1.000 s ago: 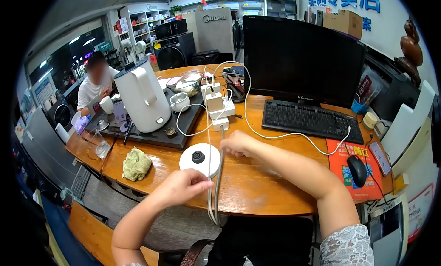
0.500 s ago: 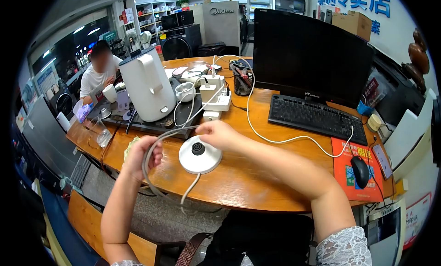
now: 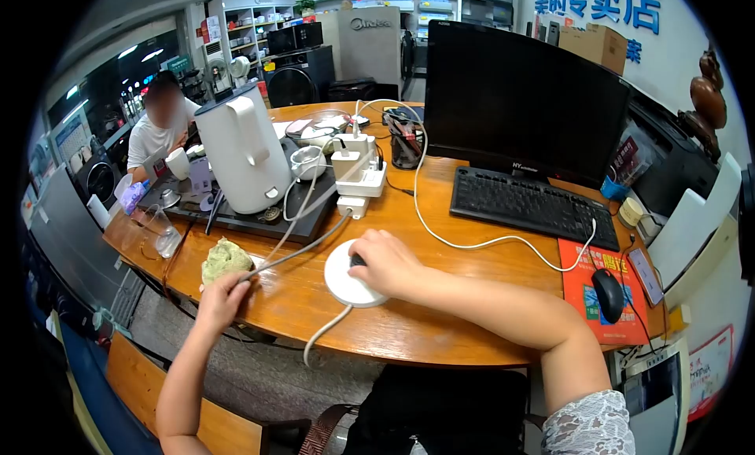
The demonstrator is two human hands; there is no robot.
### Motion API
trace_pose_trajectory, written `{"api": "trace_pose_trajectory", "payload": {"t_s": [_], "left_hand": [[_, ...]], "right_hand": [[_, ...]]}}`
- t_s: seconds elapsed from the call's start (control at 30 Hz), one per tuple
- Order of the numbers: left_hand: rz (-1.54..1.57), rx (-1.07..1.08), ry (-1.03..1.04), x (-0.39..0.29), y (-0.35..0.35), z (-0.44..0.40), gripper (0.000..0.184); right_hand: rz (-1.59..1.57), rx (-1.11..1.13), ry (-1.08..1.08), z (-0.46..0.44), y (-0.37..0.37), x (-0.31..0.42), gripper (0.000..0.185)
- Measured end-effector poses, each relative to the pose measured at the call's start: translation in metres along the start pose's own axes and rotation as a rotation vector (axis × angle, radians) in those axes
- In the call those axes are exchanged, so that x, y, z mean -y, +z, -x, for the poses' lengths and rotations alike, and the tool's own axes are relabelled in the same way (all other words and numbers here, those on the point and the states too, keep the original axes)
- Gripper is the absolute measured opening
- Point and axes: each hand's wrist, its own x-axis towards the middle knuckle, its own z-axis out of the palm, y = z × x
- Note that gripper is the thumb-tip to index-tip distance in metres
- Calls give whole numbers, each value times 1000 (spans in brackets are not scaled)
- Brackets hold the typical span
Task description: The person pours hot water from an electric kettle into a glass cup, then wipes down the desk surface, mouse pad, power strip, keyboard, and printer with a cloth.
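My left hand [image 3: 224,299] pinches the grey cable [image 3: 303,249], which runs up to the white power strip [image 3: 355,172]. Just behind that hand lies a crumpled green cloth [image 3: 226,262]. My right hand [image 3: 384,260] rests on the round white kettle base [image 3: 344,286], its fingers around the black centre connector. A pale cord [image 3: 326,326] leaves the base's front and hangs over the desk edge. The white kettle [image 3: 242,152] stands upright on the black tray [image 3: 303,225], beside a small white cup [image 3: 307,164].
A monitor [image 3: 523,97] and keyboard [image 3: 531,207] stand at the right, with a mouse [image 3: 607,295] on a red pad and a phone [image 3: 646,276]. A pen holder [image 3: 406,147] is behind the strip. Another person [image 3: 161,121] sits at the far left.
My left hand has moved down and left with the grey cable, near the cloth. My right hand has left the cable and come onto the base, which now sits slightly further right in view.
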Motion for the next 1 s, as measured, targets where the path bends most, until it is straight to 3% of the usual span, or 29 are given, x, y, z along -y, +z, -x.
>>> {"api": "trace_pose_trajectory", "payload": {"t_s": [0.03,0.1,0.17,0.23,0.3,0.37,0.47,0.5,0.63,0.7,0.73,0.83,1.0], "left_hand": [[-156,151,-97,-30,-11,3,27],[-378,66,-23,-46,-7,15,42],[-449,-53,245,-61,-6,25,56],[-114,77,433,-85,-5,33,58],[554,379,198,-117,5,57,52],[1178,417,1,-148,22,78,40],[1308,594,-238,-141,-4,75,31],[1188,334,-304,-150,-9,76,28],[1148,-13,-386,-95,-44,68,24],[1030,-41,-408,-65,-57,64,25],[1027,-62,-396,-54,-60,60,24],[958,-100,-375,-30,-65,44,24],[701,-184,-298,-6,-59,8,23]], "right_hand": [[20,-4,-35,5,-6,0,29],[47,-82,-179,12,-17,5,29],[59,-236,-384,18,-32,16,30],[81,-342,-521,16,-54,40,32],[51,-420,-645,4,-62,68,35],[-5,-477,-740,-9,-62,89,37],[-110,-401,-792,-29,-50,113,35],[-133,-381,-793,-37,-48,116,35],[-189,-416,-483,-87,-43,108,52],[-269,-343,-255,-122,-40,100,59],[-260,-426,-216,-140,-37,98,64],[-344,-391,-12,-185,-40,103,65],[-689,-528,133,-260,-9,92,43]]}}
